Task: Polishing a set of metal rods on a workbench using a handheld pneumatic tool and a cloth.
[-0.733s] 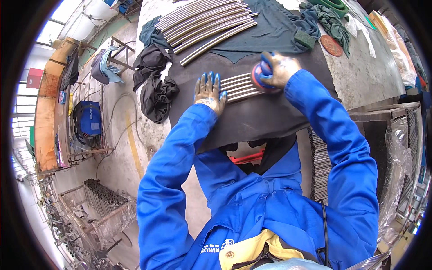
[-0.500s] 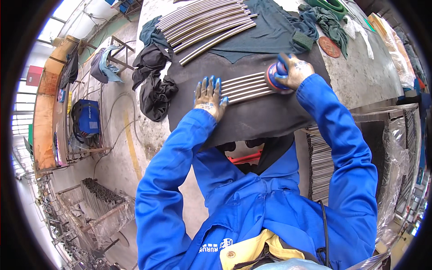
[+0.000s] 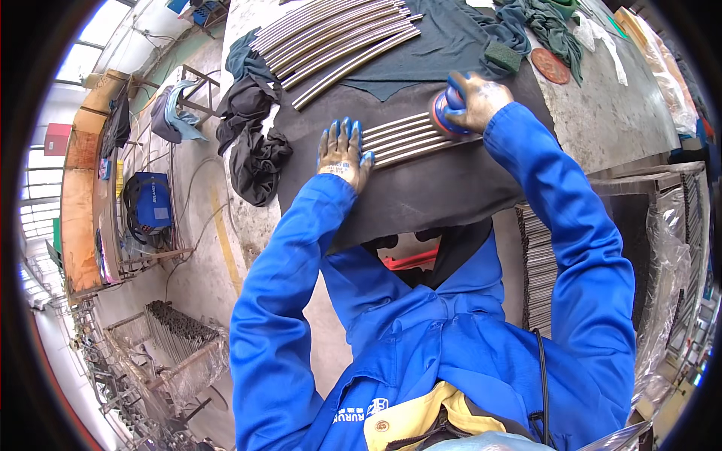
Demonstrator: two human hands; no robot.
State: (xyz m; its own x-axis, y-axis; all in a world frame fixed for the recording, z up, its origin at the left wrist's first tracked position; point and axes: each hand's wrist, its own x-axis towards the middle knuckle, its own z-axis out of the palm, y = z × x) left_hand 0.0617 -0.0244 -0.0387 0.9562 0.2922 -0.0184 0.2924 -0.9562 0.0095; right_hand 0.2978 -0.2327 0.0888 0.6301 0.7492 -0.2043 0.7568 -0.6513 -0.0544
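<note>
In the head view, a small row of curved metal rods (image 3: pixel 406 139) lies side by side on the dark mat (image 3: pixel 421 188) on the desk (image 3: pixel 617 120), with their long way running left to right and tipping up a little on the right. The left hand (image 3: pixel 342 154) is open and flat, pressing down on the left ends of the rods, and the right hand (image 3: pixel 475 101) is wrapped tight around a round red and blue sander (image 3: pixel 445 113) sitting on their right ends (both hands wear gloves). So the rods stretch from one hand to the other, and a bigger pile of rods (image 3: pixel 338 37) lies farther away
</note>
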